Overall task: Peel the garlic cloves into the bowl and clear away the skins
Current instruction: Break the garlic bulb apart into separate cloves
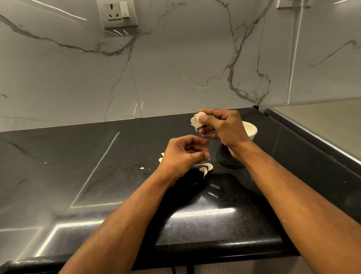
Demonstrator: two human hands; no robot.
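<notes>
My right hand (221, 127) is raised above the black counter and pinches a pale garlic piece (198, 120) between thumb and fingers. Behind that hand a small white bowl (250, 130) stands on the counter, half hidden by the wrist. My left hand (185, 154) hovers lower and to the left with its fingers curled, thumb close to the fingertips; I cannot see anything between them. Loose garlic skins (206, 168) lie on the counter just under the left hand, and more bits (161, 157) peek out at its left side.
The black polished counter (92, 175) runs to a marble wall at the back. A small white scrap (141, 168) lies left of the hands. A raised ledge (325, 148) bounds the right side. A wall socket (116, 10) sits high on the wall.
</notes>
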